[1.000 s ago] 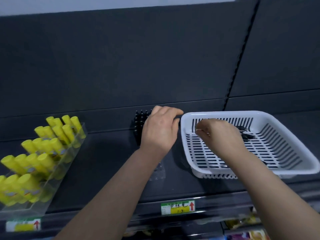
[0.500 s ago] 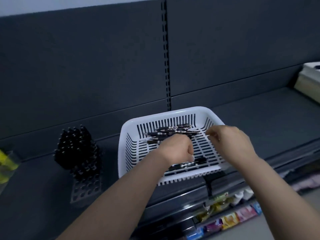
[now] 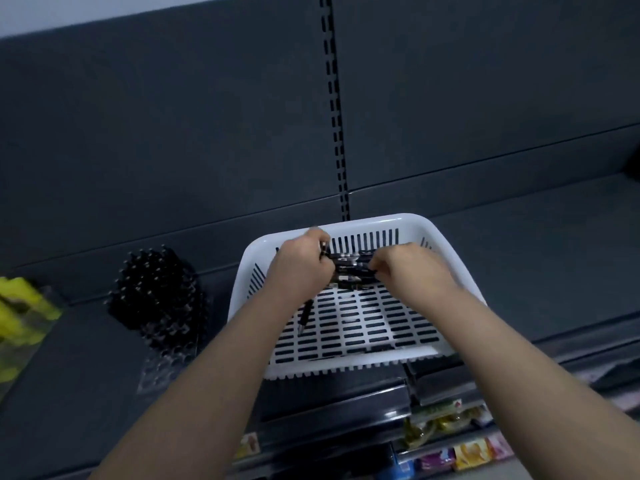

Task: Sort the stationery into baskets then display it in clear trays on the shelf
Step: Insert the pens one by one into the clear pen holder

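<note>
Head view: left hand [image 3: 300,269], right hand [image 3: 417,273] clamped on black pens [image 3: 350,263], fingertips hidden, in basket [image 3: 381,221]

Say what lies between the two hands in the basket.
A bunch of black pens spans the gap between left hand and right hand, in the head view.

Only bare forearms and bare hands show: the left hand [image 3: 299,271] and the right hand [image 3: 415,275], uncovered down to the picture's lower edge.

The slotted basket [image 3: 381,221] is white, pens [image 3: 349,263] black, sticks [image 3: 20,296] yellow, shelf [image 3: 519,254] dark grey.
</note>
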The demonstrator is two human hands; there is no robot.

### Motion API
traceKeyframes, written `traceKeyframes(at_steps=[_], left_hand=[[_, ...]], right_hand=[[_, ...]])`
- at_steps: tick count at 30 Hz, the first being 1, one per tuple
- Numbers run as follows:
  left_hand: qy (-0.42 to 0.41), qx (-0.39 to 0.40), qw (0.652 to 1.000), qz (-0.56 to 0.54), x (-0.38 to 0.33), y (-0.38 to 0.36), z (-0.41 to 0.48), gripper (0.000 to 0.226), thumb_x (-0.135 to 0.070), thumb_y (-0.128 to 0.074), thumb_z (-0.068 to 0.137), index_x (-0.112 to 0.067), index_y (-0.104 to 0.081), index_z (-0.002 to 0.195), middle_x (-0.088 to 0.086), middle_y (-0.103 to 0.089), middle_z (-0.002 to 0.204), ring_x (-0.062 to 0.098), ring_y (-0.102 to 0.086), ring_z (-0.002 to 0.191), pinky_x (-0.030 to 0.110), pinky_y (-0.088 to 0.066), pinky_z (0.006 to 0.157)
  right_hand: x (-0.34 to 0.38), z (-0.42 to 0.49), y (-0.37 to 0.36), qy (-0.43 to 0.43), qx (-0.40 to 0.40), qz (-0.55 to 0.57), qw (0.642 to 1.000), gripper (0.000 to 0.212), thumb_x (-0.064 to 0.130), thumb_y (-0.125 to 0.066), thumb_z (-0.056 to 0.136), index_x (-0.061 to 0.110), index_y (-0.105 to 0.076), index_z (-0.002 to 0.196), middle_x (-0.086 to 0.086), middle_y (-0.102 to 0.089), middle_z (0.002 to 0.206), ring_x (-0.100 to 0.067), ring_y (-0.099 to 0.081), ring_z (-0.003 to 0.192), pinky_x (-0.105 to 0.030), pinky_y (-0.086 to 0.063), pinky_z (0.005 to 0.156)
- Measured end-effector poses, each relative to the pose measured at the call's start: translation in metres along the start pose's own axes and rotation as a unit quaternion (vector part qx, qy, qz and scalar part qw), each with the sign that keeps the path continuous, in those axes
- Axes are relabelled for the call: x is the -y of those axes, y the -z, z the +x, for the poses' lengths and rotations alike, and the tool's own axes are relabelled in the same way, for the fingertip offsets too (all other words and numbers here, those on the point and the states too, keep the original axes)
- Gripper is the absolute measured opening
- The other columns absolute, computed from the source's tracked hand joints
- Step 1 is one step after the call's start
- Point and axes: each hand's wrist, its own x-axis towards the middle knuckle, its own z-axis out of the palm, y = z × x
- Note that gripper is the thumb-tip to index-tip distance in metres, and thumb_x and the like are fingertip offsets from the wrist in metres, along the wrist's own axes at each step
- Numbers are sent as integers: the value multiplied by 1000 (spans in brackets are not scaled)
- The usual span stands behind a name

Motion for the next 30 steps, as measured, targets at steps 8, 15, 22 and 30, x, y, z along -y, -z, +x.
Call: traceKeyframes(at_steps=[8, 15, 22, 30], left_hand=[[25, -128, 988, -81, 30, 37, -20, 39, -9, -51, 82, -24, -58, 117, -6, -52, 84, 17, -49, 81, 31, -45, 74], [15, -160, 979, -126, 41, 61, -39, 41, -9, -52, 82, -25, -56, 120, -13, -51, 78, 13, -52, 72, 34, -50, 76], [-33, -252, 953, -165, 73, 105, -59, 22, -16, -58, 91, -20, -60, 112, -13, -54, 71, -2, -52, 57, 20, -43, 66], [-30, -300, 941, -151, 150, 147, -102, 16, -15, -62, 90, -22, -63, 105, -15, -60, 80, -5, -58, 76, 12, -46, 69]], right_hand=[[25, 29, -31, 27, 114, -63, 991, 22, 33, -66, 81, 23, -65, 100, 0, -63, 94, -23, -61, 88, -28, -46, 70], [37, 18, -35, 45, 115, -56, 991, 19, 23, -56, 89, 19, -67, 103, -3, -67, 102, -23, -62, 90, -33, -53, 79], [96, 5, 11, 64, -107, 196, 973, 14, 17, -60, 89, 20, -68, 100, 3, -57, 94, -11, -55, 81, -21, -41, 78], [201, -15, 25, 114, -132, 368, 913, 11, 22, -74, 81, 24, -66, 89, 8, -61, 72, -5, -58, 65, -7, -44, 65]])
